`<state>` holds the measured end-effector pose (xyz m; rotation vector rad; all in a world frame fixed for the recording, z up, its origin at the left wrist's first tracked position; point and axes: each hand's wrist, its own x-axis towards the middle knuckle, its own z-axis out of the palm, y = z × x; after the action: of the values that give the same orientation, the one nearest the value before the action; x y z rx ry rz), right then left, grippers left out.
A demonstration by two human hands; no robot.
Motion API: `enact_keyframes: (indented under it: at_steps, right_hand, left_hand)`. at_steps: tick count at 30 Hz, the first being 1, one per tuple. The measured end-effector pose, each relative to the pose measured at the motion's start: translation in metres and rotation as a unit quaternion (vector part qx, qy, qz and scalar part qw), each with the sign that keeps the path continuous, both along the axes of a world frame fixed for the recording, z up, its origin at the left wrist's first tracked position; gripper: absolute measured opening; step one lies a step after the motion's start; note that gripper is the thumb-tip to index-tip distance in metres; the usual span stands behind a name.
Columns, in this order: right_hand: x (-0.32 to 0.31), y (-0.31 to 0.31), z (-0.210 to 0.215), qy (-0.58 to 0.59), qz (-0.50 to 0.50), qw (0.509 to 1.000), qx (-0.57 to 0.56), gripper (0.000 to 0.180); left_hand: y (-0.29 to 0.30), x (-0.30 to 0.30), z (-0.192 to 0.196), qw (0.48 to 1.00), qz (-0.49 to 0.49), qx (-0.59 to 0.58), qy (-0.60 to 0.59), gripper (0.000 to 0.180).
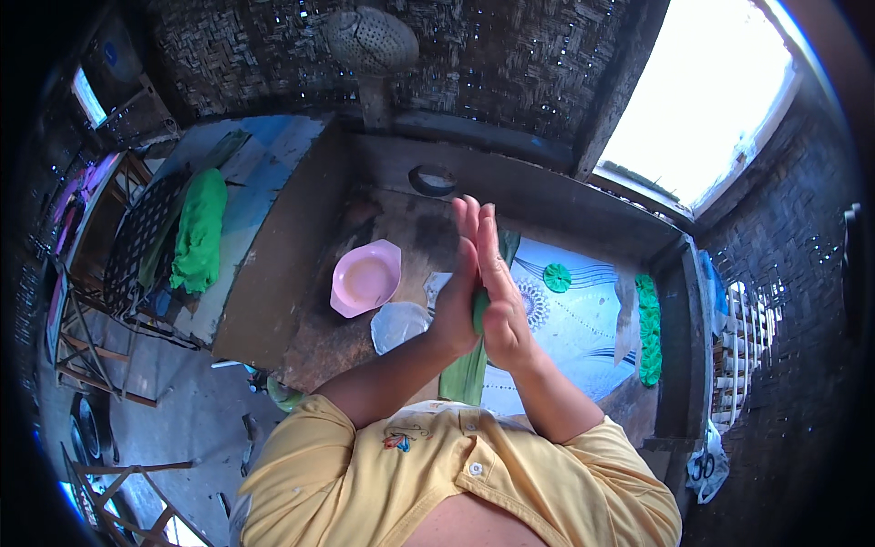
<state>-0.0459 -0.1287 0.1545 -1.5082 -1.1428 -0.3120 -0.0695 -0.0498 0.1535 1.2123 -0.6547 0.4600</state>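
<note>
My left hand [453,305] and my right hand [504,314] are pressed palm to palm in front of my chest, fingers pointing away from me. Between the palms sits a small green lump [478,311], soft and dough-like, mostly hidden. Beneath my hands lies a green leaf strip [463,376] on a white and blue patterned sheet [547,369]. Farther up on this sheet rests a flat green ridged disc [557,278]. A row of similar green pieces [649,333] runs along the right. Left of my hands stand a pink bowl [390,252] and a whitish translucent bowl [399,330].
A raised wooden border [547,173] frames the work surface. On a table at the left lies a bright green bundle [199,228]. A dark ring [432,180] is by the back border. A round perforated object [372,41] hangs on the woven wall, and a bright window [697,100] is at right.
</note>
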Motion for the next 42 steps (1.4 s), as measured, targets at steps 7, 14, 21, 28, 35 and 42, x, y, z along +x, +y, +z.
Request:
enact_keyframes:
  at_steps: [7,14,21,28,35,42]
  right_hand:
    - [0.008,-0.001,0.009,-0.124,-0.133,0.982,-0.039,0.075]
    - [-0.027,-0.018,-0.014,-0.230,-0.150,0.953,-0.129,0.105]
    - [-0.059,-0.017,-0.037,-0.306,-0.063,0.950,-0.008,0.105]
    - [-0.056,-0.008,-0.057,-0.206,-0.051,0.969,0.124,0.106]
    - [-0.036,0.012,-0.042,-0.047,-0.115,0.992,-0.005,0.104]
    - [-0.026,-0.007,-0.091,0.434,-0.015,0.872,-0.226,0.073]
  left_hand:
    - [-0.002,-0.016,-0.007,0.959,-0.181,-0.161,0.149,0.059]
    - [-0.022,-0.009,-0.033,0.959,-0.195,-0.201,-0.045,0.065]
    - [-0.009,-0.035,-0.035,0.910,-0.297,-0.076,0.279,0.075]
    - [-0.021,-0.003,-0.060,0.789,-0.280,-0.040,0.545,0.074]
    - [-0.018,0.007,-0.113,0.831,-0.191,-0.181,0.490,0.072]
    - [0.017,0.004,-0.142,0.759,-0.092,-0.325,0.557,0.091]
